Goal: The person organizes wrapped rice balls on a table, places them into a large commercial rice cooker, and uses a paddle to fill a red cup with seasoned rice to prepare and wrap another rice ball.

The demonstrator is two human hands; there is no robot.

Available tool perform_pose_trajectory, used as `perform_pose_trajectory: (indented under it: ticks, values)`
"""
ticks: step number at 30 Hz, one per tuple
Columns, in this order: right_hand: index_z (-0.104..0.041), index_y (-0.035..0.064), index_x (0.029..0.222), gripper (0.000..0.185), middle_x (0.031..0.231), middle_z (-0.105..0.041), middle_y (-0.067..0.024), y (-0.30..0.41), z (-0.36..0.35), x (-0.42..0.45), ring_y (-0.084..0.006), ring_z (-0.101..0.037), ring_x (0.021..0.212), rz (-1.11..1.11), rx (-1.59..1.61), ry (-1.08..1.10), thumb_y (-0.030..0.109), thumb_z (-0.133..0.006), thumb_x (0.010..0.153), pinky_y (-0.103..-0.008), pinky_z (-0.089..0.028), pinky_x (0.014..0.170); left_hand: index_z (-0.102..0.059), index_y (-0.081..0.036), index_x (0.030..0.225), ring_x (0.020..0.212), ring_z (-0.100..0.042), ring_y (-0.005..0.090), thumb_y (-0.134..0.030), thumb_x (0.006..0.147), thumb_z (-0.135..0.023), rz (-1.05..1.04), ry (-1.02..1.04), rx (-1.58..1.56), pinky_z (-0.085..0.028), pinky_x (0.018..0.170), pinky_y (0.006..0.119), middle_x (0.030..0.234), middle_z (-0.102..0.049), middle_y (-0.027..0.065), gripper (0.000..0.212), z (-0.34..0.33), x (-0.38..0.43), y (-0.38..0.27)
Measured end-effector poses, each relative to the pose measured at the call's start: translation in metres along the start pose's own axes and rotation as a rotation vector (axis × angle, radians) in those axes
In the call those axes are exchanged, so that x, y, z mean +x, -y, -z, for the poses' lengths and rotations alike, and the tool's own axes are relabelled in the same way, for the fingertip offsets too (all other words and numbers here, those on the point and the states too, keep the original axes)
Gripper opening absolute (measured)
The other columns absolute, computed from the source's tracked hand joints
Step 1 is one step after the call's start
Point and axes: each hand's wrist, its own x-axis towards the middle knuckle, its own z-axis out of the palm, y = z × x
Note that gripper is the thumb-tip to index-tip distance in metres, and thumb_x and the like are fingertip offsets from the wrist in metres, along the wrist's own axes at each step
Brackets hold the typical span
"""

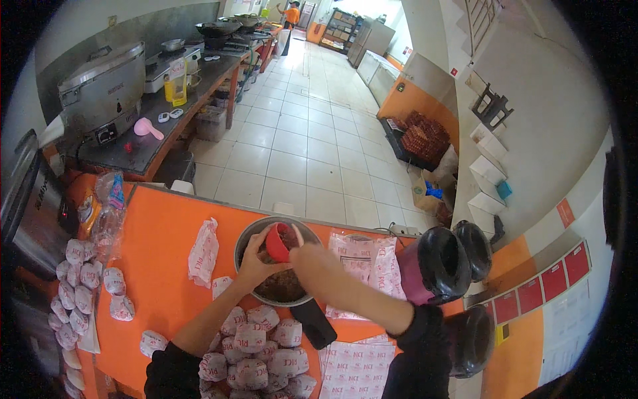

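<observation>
My left hand holds a small red cup tilted over a round metal pot. Dark brown food lies in the pot, and some of it shows inside the cup. My right hand is closed around a light-coloured utensil whose end reaches the cup's rim; the rest of it is hidden by the hand. Below the pot, wrapped paper bundles are heaped on the orange table. A black phone-like object lies against the pot's lower right side.
Printed wrapping sheets lie at the lower right, with a paper packet above them. More wrapped bundles stand at the left. Dark-lidded containers stand at the right. A rice cooker sits on the side counter. A person stands far back.
</observation>
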Motion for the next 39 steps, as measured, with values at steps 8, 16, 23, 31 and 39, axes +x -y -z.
perform_pose_trajectory:
  ticks: [8,16,23,31,39]
  values:
    - [-0.062,-0.0014,0.079,0.008,0.076,-0.062,-0.021,0.034,-0.023,-0.027,-0.0329,-0.065,0.07,0.034,0.105,-0.018,0.0,-0.055,0.076,-0.0383,-0.054,0.062,-0.041,-0.008,0.137,0.118,-0.044,0.0234,-0.008,0.057,-0.087,-0.176,0.022,0.142,-0.042,0.101,0.036,0.118,-0.042,0.0083,0.092,0.013,-0.01,-0.009]
    - [-0.063,-0.0036,0.069,0.028,0.064,-0.062,-0.0207,-0.044,0.025,0.008,-0.034,-0.064,0.064,0.111,0.268,-0.018,0.021,-0.058,0.082,-0.0434,-0.05,0.057,-0.02,-0.005,0.126,0.123,-0.041,0.0259,-0.01,0.06,-0.086,-0.066,0.014,0.345,-0.038,0.103,0.038,0.126,-0.037,0.0139,0.094,0.052,-0.015,-0.001]
    - [-0.057,0.0028,0.112,0.035,0.087,-0.067,-0.0162,-0.06,-0.166,0.071,-0.0353,-0.065,0.079,-0.159,-0.032,0.284,0.019,-0.06,0.081,-0.0448,-0.053,0.069,-0.022,-0.004,0.129,0.122,-0.041,0.0247,-0.012,0.06,-0.087,-0.182,-0.189,0.124,-0.035,0.103,0.039,0.126,-0.036,0.0127,0.095,0.057,-0.001,0.005]
    - [-0.069,0.0041,0.081,0.015,0.082,-0.068,-0.0164,-0.009,-0.107,0.075,-0.0291,-0.068,0.076,0.002,0.017,0.199,0.012,-0.057,0.077,-0.0402,-0.054,0.061,-0.017,-0.003,0.137,0.126,-0.035,0.0282,-0.014,0.065,-0.084,-0.173,-0.471,0.401,-0.031,0.105,0.041,0.133,-0.029,0.0156,0.098,0.052,-0.004,0.042]
    - [-0.067,0.0034,0.076,0.015,0.073,-0.066,-0.0168,-0.003,-0.123,0.049,-0.0301,-0.067,0.07,0.413,-0.027,0.28,0.016,-0.06,0.078,-0.0414,-0.055,0.061,-0.017,-0.003,0.138,0.129,-0.03,0.0294,-0.012,0.068,-0.081,-0.201,-0.499,0.446,-0.028,0.107,0.041,0.135,-0.028,0.0154,0.096,0.051,-0.004,0.046]
